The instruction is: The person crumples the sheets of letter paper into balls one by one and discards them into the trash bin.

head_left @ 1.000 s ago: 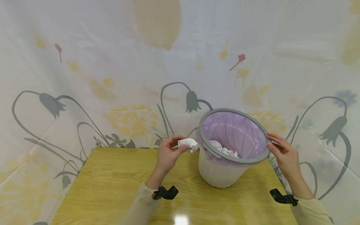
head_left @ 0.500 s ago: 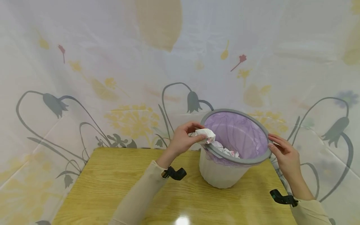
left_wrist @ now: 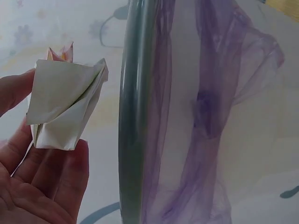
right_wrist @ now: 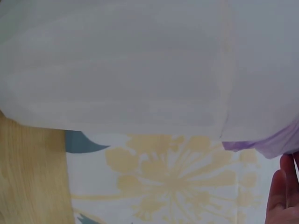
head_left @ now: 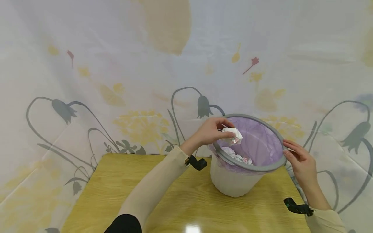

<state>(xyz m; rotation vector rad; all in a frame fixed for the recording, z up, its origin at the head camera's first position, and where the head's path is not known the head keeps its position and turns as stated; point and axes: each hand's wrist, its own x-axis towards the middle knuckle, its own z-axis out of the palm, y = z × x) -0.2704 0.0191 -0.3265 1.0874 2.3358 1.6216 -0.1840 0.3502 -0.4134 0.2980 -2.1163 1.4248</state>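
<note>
In the head view, my left hand [head_left: 214, 132] pinches a crumpled piece of white paper [head_left: 233, 136] with pinkish marks between thumb and fingers. It holds the paper over the left part of the trash can's opening. In the left wrist view, the folded paper [left_wrist: 65, 102] sits between the fingertips, beside the grey rim [left_wrist: 135, 112]. The white trash can [head_left: 234, 181] has a purple liner [head_left: 256, 142] under that rim. My right hand [head_left: 303, 165] grips the can's right edge with thumb and fingertips. In the right wrist view, its fingers [right_wrist: 278, 191] show beside the liner's hanging edge.
Several crumpled white papers [head_left: 237, 157] lie inside the trash can. The can stands on a wood-grain table [head_left: 175, 200]. Behind the table hangs a pale curtain [head_left: 140, 81] printed with flowers. Each wrist wears a black camera mount [head_left: 196, 162].
My left hand has carried the crumpled paper rightward, from beside the trash can to over its opening. My right hand stays at the rim. The view has shifted slightly.
</note>
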